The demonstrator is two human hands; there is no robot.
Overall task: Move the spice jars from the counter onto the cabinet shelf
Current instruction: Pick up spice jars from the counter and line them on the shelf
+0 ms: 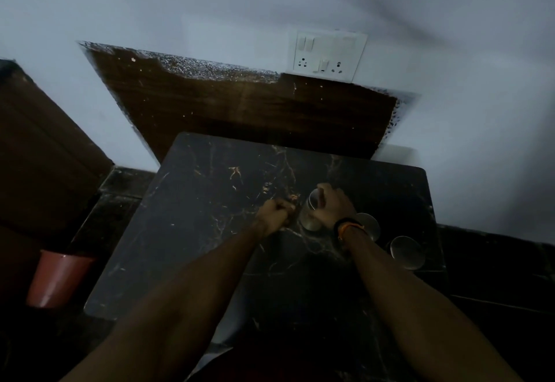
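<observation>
Tilting glass (312,212) inside right hand (332,209).

I can read no text, label, brand or number anywhere here. The glasses (312,210) by my hands are plain, and the switch plate (329,54) on the wall shows no lettering in this dim, blurred view.

surface: i see a dark marbled tabletop (210,231)
on it: three clear glasses, (310,213), (368,225), (407,252), right side, close together
</observation>
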